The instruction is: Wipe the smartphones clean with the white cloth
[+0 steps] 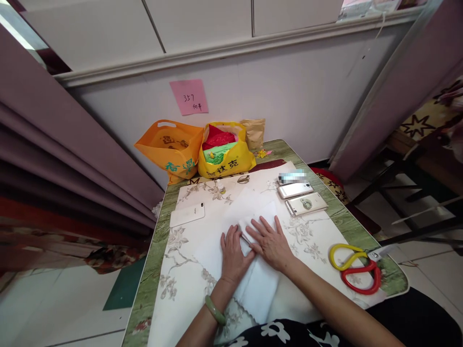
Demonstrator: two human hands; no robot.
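A thin white sheet [260, 284], cloth or paper, lies partly folded in layers in the middle of the table. My left hand [234, 255], a green bangle on its wrist, rests on the sheet with fingers slightly curved and thumb apart. Beside it, my right hand [270, 243] lies flat on the upper layer, its fingers spread. Between the two hands shows a narrow dark line; whether it is a fold's shadow or a thin object I cannot tell. Each hand presses on the sheet, and neither visibly grips anything.
Red-and-yellow-handled scissors [356, 267] lie at the right edge. Phones [306, 204] lie at upper right, another phone [187, 215] at left. A small bottle [220, 187] and glasses [243, 179] lie farther back. An orange bag [170, 144] and a yellow bag [227, 161] stand against the wall.
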